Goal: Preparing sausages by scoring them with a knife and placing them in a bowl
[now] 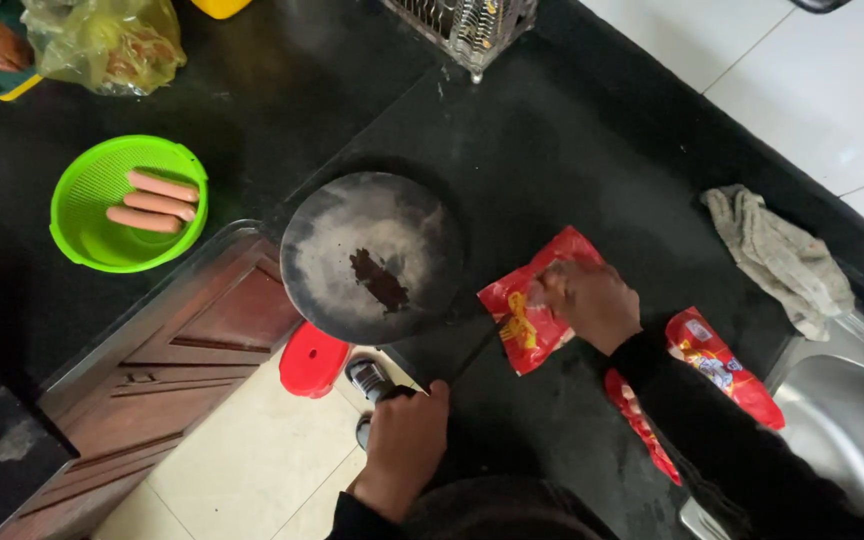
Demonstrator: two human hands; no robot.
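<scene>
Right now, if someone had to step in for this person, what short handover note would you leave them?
Left hand: closed on the handle of a knife, blade pointing at the packet.
Right hand: fingers pin a red sausage packet flat on the black counter.
Nearby: round dark cutting board, bare but for a dark patch; two more red packets beside the right forearm; green basket holding three unwrapped sausages.
Done: three sausages sit in the basket.
Left: whether the pinned packet is cut open yet cannot be told; the other packets look untouched.
</scene>
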